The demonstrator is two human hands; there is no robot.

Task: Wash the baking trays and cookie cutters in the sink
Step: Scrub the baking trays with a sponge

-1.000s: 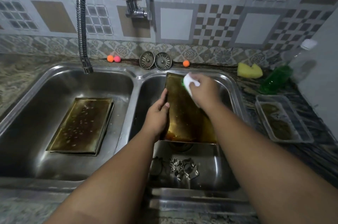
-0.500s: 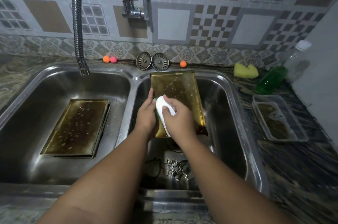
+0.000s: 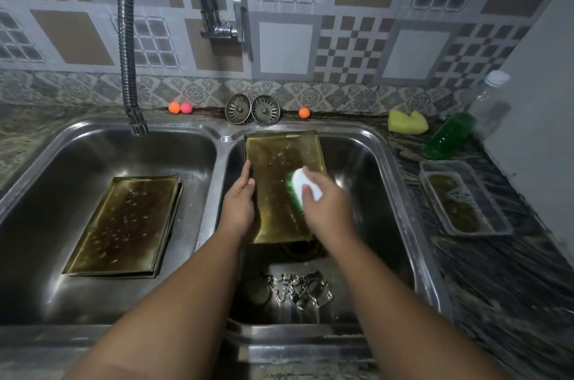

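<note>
Head view: right hand (image 3: 326, 205) is clasping the white-backed brush (image 3: 302, 188), green bristles pressing on the baking tray (image 3: 279, 162). Left hand (image 3: 239, 205) is gripping that tray's left edge, thumb on its face. Tray is leaning inside the right basin (image 3: 388, 193), top end resting at the basin's rear rim. Its long axis is running front-to-rear, soiled face pointing up toward the person. Judging the risk: brush pressure on wet metal could be skidding the lower end down onto the cookie cutters (image 3: 299, 289) at the basin's front.
</note>
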